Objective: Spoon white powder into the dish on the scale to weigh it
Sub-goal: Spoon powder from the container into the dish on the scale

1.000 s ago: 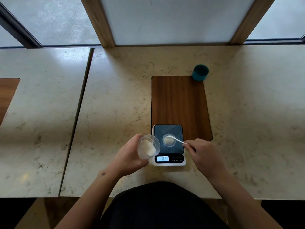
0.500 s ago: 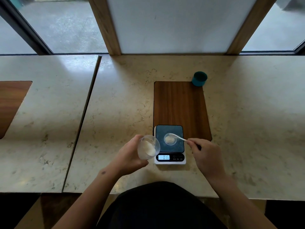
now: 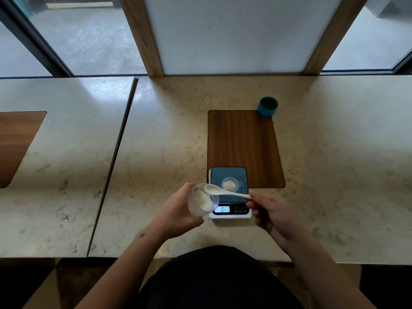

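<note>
A small digital scale point(image 3: 230, 214) with a dark platform and a lit display sits near the table's front edge. On its platform stands a small clear dish point(image 3: 229, 184) with a mound of white powder. My left hand point(image 3: 178, 211) holds a clear cup point(image 3: 201, 200) tilted toward the scale, with white powder inside. My right hand point(image 3: 274, 216) pinches the handle of a white spoon point(image 3: 223, 191). The spoon's bowl hovers over the cup's rim, left of the dish.
A dark wooden board point(image 3: 243, 141) lies inset in the marble table point(image 3: 169, 139) behind the scale. A teal cup point(image 3: 267, 106) stands at the board's far right corner. A seam point(image 3: 116, 152) separates a second tabletop on the left. Windows and wooden posts rise behind.
The spoon has moved left, from over the dish on the scale to the rim of the tilted cup. The head camera has tipped up slightly.
</note>
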